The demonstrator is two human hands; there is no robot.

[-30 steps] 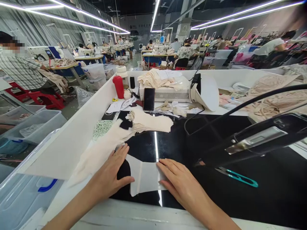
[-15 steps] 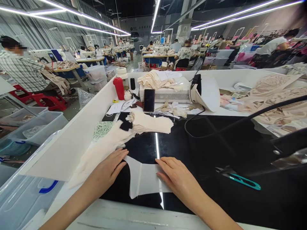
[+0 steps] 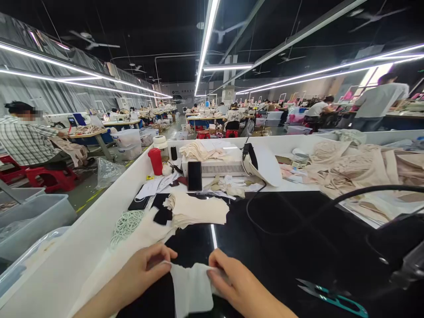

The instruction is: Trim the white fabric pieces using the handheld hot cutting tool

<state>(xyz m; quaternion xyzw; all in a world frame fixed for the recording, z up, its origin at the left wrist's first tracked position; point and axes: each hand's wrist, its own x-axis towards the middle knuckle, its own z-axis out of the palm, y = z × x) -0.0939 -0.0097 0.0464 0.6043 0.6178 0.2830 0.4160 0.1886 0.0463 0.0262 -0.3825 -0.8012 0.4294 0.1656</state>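
Observation:
Between my two hands a pale fabric piece (image 3: 192, 287) hangs over the glossy black work surface (image 3: 285, 265), its top edge lifted. My left hand (image 3: 152, 265) pinches its upper left corner between thumb and fingers. On the other side, my right hand (image 3: 230, 276) is closed on its upper right edge, with part of the cloth bunched under the fingers. Beyond them lies a stack of cream fabric pieces (image 3: 198, 210). A longer cream cloth (image 3: 132, 251) stretches along the left side, next to my left forearm.
Teal thread snips (image 3: 334, 298) lie at the right. A black cable (image 3: 298, 221) loops across the surface. At the back stand a phone (image 3: 194, 176), a red cup (image 3: 155, 161) and a white visor (image 3: 265, 163). Green cord (image 3: 127, 225) lies left; beige garments (image 3: 357, 172) are heaped right.
Both hands have gone from resting flat on the fabric piece to gripping its upper edge and raising it. The camera has tilted upward, so everything appears lower.

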